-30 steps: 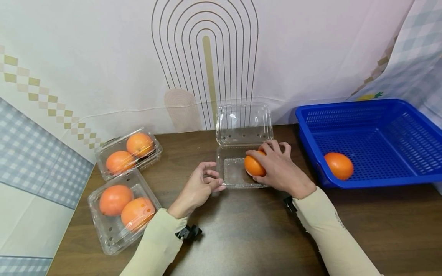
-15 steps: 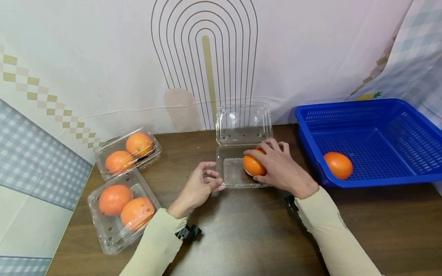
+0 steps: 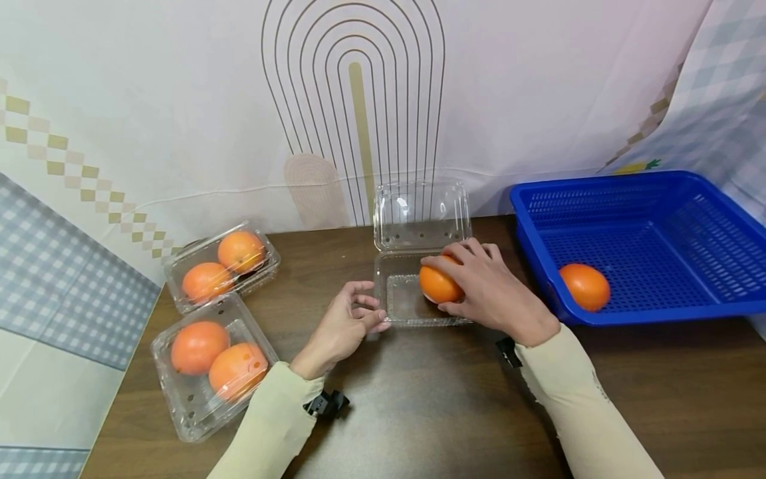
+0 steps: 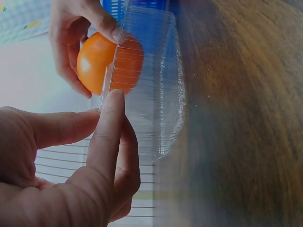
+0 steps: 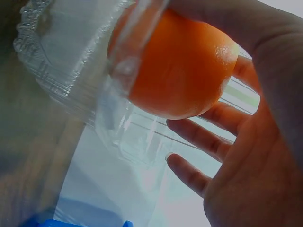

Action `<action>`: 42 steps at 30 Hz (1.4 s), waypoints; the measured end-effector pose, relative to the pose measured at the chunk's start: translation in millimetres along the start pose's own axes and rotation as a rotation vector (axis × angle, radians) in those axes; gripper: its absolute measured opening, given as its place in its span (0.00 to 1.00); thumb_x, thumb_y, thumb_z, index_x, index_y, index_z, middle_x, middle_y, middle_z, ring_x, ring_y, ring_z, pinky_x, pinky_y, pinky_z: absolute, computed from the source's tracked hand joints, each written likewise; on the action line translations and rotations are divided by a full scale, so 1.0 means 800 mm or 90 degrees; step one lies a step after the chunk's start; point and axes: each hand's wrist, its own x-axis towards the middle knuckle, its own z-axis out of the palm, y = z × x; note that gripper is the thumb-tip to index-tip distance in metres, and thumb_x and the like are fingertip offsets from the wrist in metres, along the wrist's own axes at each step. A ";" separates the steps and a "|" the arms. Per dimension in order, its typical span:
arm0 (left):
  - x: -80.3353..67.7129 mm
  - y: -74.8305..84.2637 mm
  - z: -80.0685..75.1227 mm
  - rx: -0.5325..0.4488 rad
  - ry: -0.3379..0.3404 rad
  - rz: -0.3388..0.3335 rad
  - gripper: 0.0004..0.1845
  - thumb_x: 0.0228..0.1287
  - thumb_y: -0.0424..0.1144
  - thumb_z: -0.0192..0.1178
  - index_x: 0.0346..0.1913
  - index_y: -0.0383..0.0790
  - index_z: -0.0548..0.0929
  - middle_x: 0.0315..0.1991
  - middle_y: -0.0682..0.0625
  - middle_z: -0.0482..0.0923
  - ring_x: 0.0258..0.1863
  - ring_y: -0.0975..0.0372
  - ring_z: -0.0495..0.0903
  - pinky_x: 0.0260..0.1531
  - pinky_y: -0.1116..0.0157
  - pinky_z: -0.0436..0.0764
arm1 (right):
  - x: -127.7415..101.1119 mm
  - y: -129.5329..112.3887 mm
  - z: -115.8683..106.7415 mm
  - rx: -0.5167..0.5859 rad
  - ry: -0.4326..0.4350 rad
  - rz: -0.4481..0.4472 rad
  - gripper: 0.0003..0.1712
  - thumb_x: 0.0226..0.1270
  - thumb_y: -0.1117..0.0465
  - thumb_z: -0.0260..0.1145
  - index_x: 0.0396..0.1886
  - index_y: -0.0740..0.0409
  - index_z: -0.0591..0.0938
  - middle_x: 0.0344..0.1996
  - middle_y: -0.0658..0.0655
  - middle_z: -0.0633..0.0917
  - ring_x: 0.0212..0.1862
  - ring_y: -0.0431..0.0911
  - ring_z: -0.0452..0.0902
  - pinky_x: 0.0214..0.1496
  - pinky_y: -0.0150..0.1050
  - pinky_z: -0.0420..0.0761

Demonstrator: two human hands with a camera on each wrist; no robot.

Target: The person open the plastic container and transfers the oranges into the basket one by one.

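An open clear plastic clamshell box (image 3: 407,303) stands mid-table, its lid (image 3: 422,213) raised at the back. At the box's left front corner, my left hand (image 3: 346,322) pinches the rim between thumb and finger, as the left wrist view shows. My right hand (image 3: 493,293) grips an orange (image 3: 439,283) inside the right part of the box. In the right wrist view the orange (image 5: 180,66) sits partly behind the clear wall. Whether it touches the box's floor is hard to tell.
To the right stands a blue perforated basket (image 3: 538,266) with one orange (image 3: 585,287) in it. At the left, two clear boxes hold two oranges each: a rear one (image 3: 179,293) and a front one (image 3: 179,412). A patterned cloth (image 3: 509,86) hangs behind the table.
The right hand and its orange have shifted slightly left and toward the back inside the box, and the right forearm has swung a little right. The left hand stays at the rim.
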 end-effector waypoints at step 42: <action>0.000 0.000 0.000 0.002 -0.003 -0.002 0.30 0.66 0.16 0.56 0.70 0.28 0.64 0.52 0.34 0.69 0.37 0.60 0.81 0.46 0.65 0.93 | -0.004 -0.003 -0.017 0.000 0.029 -0.021 0.42 0.51 0.47 0.84 0.66 0.43 0.77 0.59 0.56 0.80 0.65 0.56 0.66 0.58 0.57 0.68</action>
